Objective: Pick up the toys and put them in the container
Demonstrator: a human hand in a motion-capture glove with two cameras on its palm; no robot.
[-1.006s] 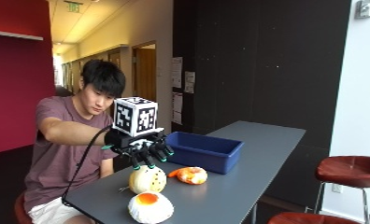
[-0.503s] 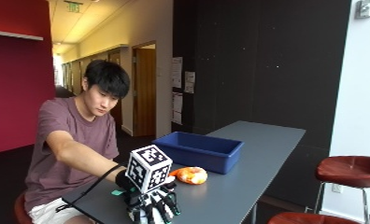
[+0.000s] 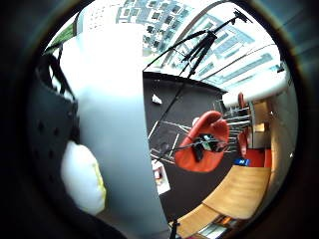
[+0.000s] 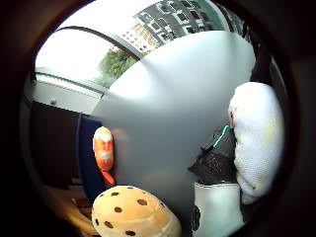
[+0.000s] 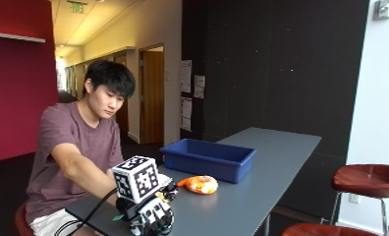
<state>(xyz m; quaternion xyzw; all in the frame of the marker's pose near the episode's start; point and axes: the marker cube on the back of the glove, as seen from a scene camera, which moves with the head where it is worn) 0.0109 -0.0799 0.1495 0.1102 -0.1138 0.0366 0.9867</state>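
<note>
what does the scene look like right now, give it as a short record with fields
setting: grey table with a person seated at it
container: blue bin, on the table, no toy visible inside
right hand: gloved right hand down at the near end of the table, over the white plush toy
grip: not visible whether the fingers curl round the toy
other toys: orange shrimp plush lies on the table beside the bin; tan spotted plush lies near the hand
progress: no toy seen in the bin
</note>
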